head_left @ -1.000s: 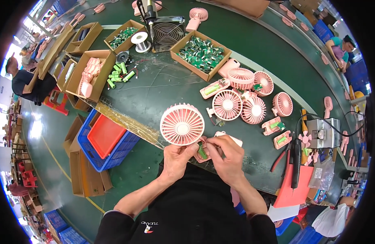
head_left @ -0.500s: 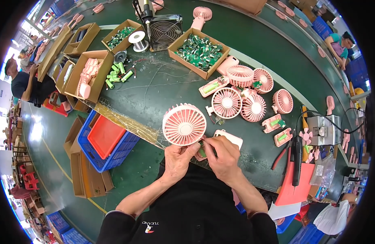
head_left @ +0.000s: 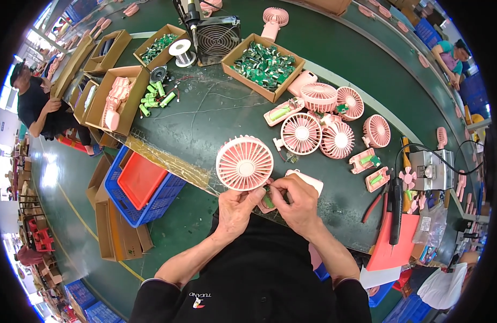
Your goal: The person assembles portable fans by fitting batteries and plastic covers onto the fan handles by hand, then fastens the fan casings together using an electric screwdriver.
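A pink handheld fan [head_left: 244,163] with a round grille faces up at the near edge of the bench. My left hand [head_left: 235,214] is closed around its neck, thumb pressed below the grille. The fan's opened handle, with a bit of green inside [head_left: 268,200], shows between my hands. My right hand [head_left: 297,203] pinches thumb and forefinger together beside the neck; what lies between those fingertips is too small to make out. A pale pink handle cover [head_left: 307,181] lies just behind my right hand.
Several fan heads [head_left: 301,133] and opened handles cluster at the right. Farther back stand a carton of green circuit boards [head_left: 264,65], a solder spool [head_left: 182,53] and green batteries [head_left: 151,100]. A soldering iron [head_left: 395,212] lies at right. A blue crate [head_left: 146,207] stands left.
My right fingertips have shifted slightly beside the fan's neck, while my left hand keeps its hold. At far left, a co-worker has straightened and lowered a hand onto a carton.
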Motion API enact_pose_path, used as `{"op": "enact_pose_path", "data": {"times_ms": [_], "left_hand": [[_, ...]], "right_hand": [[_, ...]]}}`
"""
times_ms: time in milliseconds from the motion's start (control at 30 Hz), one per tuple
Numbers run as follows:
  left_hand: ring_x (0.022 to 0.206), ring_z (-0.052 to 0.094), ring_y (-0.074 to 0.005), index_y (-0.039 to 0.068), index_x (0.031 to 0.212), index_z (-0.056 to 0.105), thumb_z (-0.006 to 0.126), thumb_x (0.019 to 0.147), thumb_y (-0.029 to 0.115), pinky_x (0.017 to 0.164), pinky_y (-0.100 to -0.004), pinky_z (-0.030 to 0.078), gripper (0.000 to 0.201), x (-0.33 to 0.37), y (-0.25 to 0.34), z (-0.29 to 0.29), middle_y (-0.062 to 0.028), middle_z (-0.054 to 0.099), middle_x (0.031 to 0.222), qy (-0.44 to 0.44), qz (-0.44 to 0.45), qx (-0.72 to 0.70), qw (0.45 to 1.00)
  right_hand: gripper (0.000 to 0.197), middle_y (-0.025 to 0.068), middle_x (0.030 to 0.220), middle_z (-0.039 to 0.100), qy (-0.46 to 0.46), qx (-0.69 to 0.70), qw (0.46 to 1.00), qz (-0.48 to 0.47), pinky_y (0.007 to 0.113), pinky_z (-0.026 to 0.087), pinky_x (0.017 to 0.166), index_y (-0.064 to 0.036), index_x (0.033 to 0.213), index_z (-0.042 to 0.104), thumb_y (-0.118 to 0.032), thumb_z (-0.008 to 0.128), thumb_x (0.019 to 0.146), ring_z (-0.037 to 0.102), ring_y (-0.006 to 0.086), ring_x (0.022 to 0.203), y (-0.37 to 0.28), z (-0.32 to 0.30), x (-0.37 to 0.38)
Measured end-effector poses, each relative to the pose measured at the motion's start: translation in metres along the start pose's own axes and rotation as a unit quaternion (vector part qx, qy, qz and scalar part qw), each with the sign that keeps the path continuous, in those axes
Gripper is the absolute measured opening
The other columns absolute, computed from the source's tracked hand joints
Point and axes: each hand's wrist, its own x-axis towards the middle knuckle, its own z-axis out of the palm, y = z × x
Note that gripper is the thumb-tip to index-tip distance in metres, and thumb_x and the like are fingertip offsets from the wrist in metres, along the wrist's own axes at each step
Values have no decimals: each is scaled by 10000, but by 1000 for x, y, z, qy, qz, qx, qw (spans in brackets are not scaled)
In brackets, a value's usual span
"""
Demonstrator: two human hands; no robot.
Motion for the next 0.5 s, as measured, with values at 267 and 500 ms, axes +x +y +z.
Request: {"op": "enact_pose_path", "data": {"times_ms": [267, 500], "left_hand": [[786, 619, -112, -67, 1165, 616, 595, 950, 45, 673, -259, 537, 243, 0, -2, -1, -108, 671, 1112, 9, 6, 4, 1000], [801, 627, -123, -71, 1166, 609, 588, 951, 39, 679, -267, 557, 242, 0, 2, -1, -115, 662, 1141, 11, -3, 1, 1000]], "right_hand": [[188, 101, 770, 646, 42, -68, 993, -81, 314, 489, 541, 16, 881, 671, 74, 740, 716, 629, 224, 615, 2, 7, -6], [206, 103, 784, 630, 63, -84, 990, -98, 313, 477, 539, 31, 912, 676, 85, 733, 722, 612, 224, 631, -3, 11, -11]]}}
